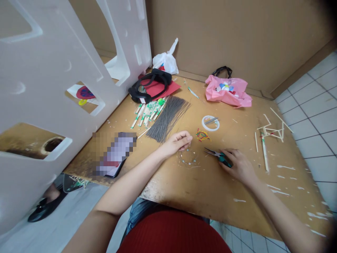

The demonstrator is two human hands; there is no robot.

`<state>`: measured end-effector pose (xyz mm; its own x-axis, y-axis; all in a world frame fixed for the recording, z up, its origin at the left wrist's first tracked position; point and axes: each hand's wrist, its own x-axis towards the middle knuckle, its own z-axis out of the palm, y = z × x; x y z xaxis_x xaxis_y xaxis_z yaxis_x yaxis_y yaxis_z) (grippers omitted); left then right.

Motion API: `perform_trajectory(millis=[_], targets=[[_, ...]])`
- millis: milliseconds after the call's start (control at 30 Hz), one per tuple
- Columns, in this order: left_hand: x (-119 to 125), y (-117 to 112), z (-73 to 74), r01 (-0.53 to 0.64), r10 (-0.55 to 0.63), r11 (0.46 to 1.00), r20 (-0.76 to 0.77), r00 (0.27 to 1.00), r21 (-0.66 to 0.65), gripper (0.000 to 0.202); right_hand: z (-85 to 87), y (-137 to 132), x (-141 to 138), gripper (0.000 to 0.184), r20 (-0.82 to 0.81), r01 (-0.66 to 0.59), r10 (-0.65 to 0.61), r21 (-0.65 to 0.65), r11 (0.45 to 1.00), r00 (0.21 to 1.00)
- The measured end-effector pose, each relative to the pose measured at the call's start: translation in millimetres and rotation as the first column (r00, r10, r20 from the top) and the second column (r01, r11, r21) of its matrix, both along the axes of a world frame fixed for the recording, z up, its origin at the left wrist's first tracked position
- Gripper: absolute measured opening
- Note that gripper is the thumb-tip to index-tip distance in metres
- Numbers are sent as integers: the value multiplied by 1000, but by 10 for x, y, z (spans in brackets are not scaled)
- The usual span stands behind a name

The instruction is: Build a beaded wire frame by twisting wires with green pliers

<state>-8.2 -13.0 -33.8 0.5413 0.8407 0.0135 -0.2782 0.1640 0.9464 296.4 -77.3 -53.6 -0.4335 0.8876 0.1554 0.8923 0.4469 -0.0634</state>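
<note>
My left hand [179, 142] is closed in a pinch at the table's middle. Its fingertips hold the top of a thin wire loop strung with small beads [188, 162], which hangs just above or lies on the tabletop; I cannot tell which. To the right, my right hand [238, 165] is wrapped round the green and black handles of a pair of needle-nose pliers [222, 158]. The pliers' jaws point left towards the loop, apart from it. Beyond both hands lie red, yellow and green rubber bands or cords [203, 135] and a round white lid [210, 123] with short grey wires in it.
A bundle of grey wires [168, 119] and wrapped chopsticks [147, 114] lie behind my left hand, near a black headset [137, 91]. A phone [116, 158] is at left. Further off sits a pink bag [229, 95] of coloured pieces. A stick structure [272, 131] lies at right.
</note>
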Motion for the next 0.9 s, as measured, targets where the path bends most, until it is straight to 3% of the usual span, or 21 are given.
perform_trajectory(millis=[167, 300, 367, 467, 533, 633, 767, 900], targets=[[11, -14, -3, -6, 10, 998, -58, 998, 57, 40, -139, -29, 42, 44, -75, -16, 17, 9, 1000, 997], [0, -43, 12, 19, 43, 965, -232, 972, 262, 37, -11, 17, -23, 33, -281, -11, 7, -13, 1000, 960], [-6, -70, 38, 44, 138, 885, -352, 926, 464, 33, 169, 43, -153, 26, -419, 0, -46, -109, 994, 907], [-6, -107, 71, 173, 246, 696, -459, 854, 697, 28, 459, 88, -456, 23, -541, -2, -159, -285, 958, 826], [1, -122, 68, 256, 270, 615, -505, 820, 745, 27, 581, 128, -679, 24, -585, -16, -213, -360, 933, 783], [16, -129, 37, 326, 315, 552, -554, 771, 767, 29, 630, 197, -943, 25, -604, -63, -259, -459, 886, 754], [15, -119, 30, 323, 349, 553, -565, 747, 768, 28, 594, 290, -1061, 23, -605, -111, -294, -540, 834, 740], [-27, -65, 65, 195, 366, 673, -550, 751, 714, 29, 587, 360, -1002, 27, -649, -119, -408, -610, 784, 642]])
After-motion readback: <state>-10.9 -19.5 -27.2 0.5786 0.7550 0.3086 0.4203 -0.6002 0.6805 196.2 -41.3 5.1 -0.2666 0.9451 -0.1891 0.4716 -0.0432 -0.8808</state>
